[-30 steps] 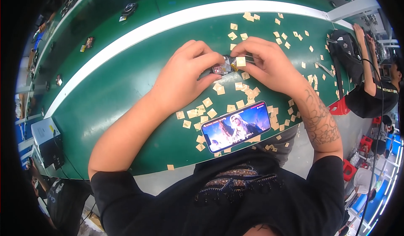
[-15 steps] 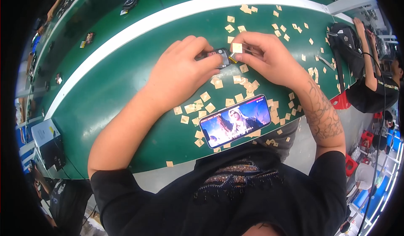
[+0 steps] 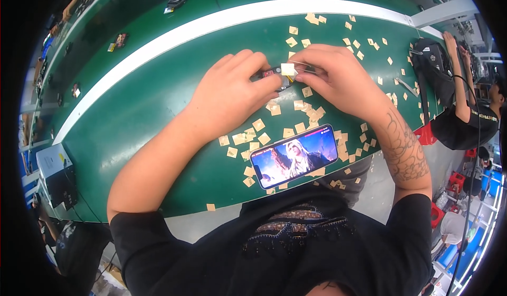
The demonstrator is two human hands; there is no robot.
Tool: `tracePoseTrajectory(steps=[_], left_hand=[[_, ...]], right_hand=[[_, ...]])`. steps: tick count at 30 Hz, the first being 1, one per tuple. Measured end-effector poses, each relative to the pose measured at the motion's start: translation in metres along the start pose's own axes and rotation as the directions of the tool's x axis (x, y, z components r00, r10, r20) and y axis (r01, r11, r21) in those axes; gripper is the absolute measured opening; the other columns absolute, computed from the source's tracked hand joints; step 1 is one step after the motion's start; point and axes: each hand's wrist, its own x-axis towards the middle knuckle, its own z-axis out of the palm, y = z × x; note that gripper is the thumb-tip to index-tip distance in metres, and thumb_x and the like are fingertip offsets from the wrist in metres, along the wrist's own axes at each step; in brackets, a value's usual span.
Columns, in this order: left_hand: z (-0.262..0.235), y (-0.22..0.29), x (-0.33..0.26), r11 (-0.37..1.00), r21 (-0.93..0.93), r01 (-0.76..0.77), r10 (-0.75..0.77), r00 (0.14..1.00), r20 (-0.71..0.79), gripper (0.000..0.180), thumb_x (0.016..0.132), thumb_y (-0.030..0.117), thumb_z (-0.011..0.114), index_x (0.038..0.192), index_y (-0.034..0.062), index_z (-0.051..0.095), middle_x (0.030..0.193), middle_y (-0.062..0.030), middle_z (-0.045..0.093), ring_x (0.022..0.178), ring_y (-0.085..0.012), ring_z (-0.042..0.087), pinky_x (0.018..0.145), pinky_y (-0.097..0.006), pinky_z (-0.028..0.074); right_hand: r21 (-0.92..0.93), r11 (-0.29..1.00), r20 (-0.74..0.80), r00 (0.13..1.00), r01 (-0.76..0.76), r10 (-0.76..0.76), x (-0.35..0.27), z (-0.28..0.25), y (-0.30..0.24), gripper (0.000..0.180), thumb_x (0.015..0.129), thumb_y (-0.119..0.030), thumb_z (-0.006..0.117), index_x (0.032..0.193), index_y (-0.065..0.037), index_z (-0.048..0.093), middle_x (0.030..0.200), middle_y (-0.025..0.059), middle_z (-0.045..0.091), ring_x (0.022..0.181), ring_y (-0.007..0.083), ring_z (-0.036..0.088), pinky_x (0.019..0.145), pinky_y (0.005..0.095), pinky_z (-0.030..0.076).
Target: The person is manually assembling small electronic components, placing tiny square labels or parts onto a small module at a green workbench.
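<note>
Small black electronic device [image 3: 285, 86]: likely light, stiff-cased, fragile inside.
Left hand [image 3: 231, 90] grips it, best taken by its edges; right hand [image 3: 334, 78] pinches tweezers [image 3: 306, 64].

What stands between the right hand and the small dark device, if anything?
A pale square beside the right hand hides part of the small dark device in the left hand; whether square and device touch is unclear. Besides the thin metal tool that hand holds on the right, nothing visible is between.
</note>
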Motion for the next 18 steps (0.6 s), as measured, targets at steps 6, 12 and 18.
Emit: tracePoseTrajectory(steps=[6, 12, 18], left_hand=[[0.001, -0.001, -0.002, 0.998, -0.063, 0.008, -0.010, 0.999, -0.030, 0.029, 0.079, 0.015, 0.088, 0.105, 0.0094, 0.075, 0.099, -0.0058, 0.064, 0.091, -0.0276, 0.064, 0.078, -0.041, 0.055], [0.000, -0.001, -0.001, 0.978, -0.184, 0.102, -0.108, 0.994, -0.026, 0.044, 0.076, 0.010, 0.091, 0.113, 0.0059, 0.068, 0.102, -0.0099, 0.067, 0.094, -0.0317, 0.065, 0.081, -0.042, 0.055], [0.003, -0.002, -0.001, 0.965, -0.231, 0.128, -0.142, 0.989, -0.044, 0.048, 0.077, 0.007, 0.091, 0.118, 0.0060, 0.065, 0.101, -0.0109, 0.067, 0.093, -0.0326, 0.065, 0.081, -0.042, 0.056]], right_hand=[[-0.021, 1.000, -0.027, 1.000, -0.017, 0.017, 0.002, 0.017, -0.007, 0.020, 0.090, -0.002, 0.076, 0.110, 0.000, 0.073, 0.094, 0.0138, 0.074, 0.086, 0.0321, 0.071, 0.078, 0.0413, 0.057], [0.140, 0.976, -0.110, 0.977, -0.168, 0.184, -0.008, 0.033, 0.001, 0.022, 0.091, -0.005, 0.080, 0.112, -0.001, 0.074, 0.091, 0.0082, 0.072, 0.061, 0.0166, 0.052, 0.059, 0.0329, 0.046], [0.073, 0.979, -0.132, 0.971, -0.190, 0.198, -0.007, 0.032, -0.011, 0.015, 0.091, -0.004, 0.079, 0.105, 0.000, 0.076, 0.088, 0.0103, 0.071, 0.065, 0.0224, 0.059, 0.062, 0.0361, 0.049]])
